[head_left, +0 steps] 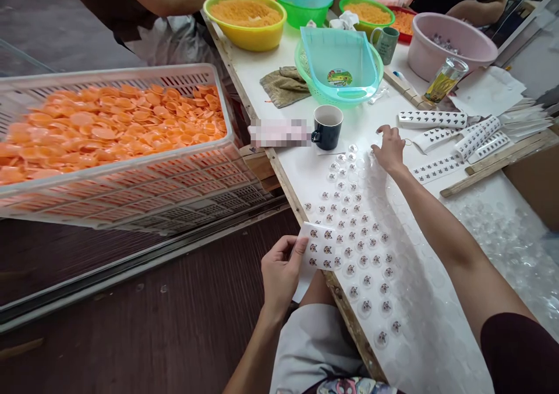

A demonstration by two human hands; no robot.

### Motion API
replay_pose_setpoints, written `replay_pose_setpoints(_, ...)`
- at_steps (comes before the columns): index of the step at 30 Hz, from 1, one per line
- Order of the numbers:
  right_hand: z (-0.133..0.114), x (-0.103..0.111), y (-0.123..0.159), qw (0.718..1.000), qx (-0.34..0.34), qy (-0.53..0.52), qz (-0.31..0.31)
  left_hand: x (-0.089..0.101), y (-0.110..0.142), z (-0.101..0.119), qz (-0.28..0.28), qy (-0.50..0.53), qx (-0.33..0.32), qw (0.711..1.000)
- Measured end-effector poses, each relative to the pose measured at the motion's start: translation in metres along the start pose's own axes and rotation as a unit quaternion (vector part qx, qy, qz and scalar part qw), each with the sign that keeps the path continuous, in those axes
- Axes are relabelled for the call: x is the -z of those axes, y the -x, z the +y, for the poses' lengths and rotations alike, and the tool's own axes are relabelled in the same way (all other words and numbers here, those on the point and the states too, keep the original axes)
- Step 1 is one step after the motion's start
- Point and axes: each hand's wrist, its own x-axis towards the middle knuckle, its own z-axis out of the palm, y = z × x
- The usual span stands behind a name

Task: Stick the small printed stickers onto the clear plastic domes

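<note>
My left hand (283,269) is closed on a white sticker sheet (321,247) printed with rows of small animal faces, thumb on top, at the table's wooden edge. My right hand (390,148) is stretched out over the tabletop to the right of a dark mug (327,127). Its fingers are curved and apart, and I see nothing held in them. Below it lies a band of clear round plastic pieces (393,231). To the left of that band, many clear discs with animal-face stickers (364,261) are spread along the table.
A white crate (131,164) of orange plastic pieces stands left. Further back are a yellow basin (244,39), a turquoise scoop over a basket (338,62), a pink tub (452,50) and a glass (446,81). Sticker rolls (432,119) lie right. Other people's arms show at the far end.
</note>
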Motion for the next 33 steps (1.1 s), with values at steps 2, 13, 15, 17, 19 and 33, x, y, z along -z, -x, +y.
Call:
replay_pose_setpoints(2,-0.009,0.008,0.013,0.999,0.009,-0.044,-0.014,0.001,0.001,-0.002,0.000,0.000,0.002,1.000)
replay_pose_setpoints(13,-0.036,0.009,0.035,0.979,-0.067,-0.066,-0.182,0.004,0.002,0.000,-0.001,-0.001,0.005,1.000)
replay_pose_setpoints(15,-0.040,0.007,0.037,0.981,-0.045,-0.015,-0.187,0.004,0.002,0.001,0.001,-0.002,0.004,1.000)
replay_pose_setpoints(17,-0.044,0.007,0.038,0.980,-0.026,0.048,-0.192,0.003,0.002,0.002,-0.001,0.000,0.004,1.000)
replay_pose_setpoints(19,-0.049,0.008,0.037,0.977,-0.015,0.099,-0.191,0.002,0.003,0.002,-0.004,0.003,0.004,1.000)
replay_pose_setpoints(33,-0.102,0.055,0.186,0.875,0.136,-0.309,-0.346,-0.002,0.002,0.010,0.010,0.030,0.003,0.999)
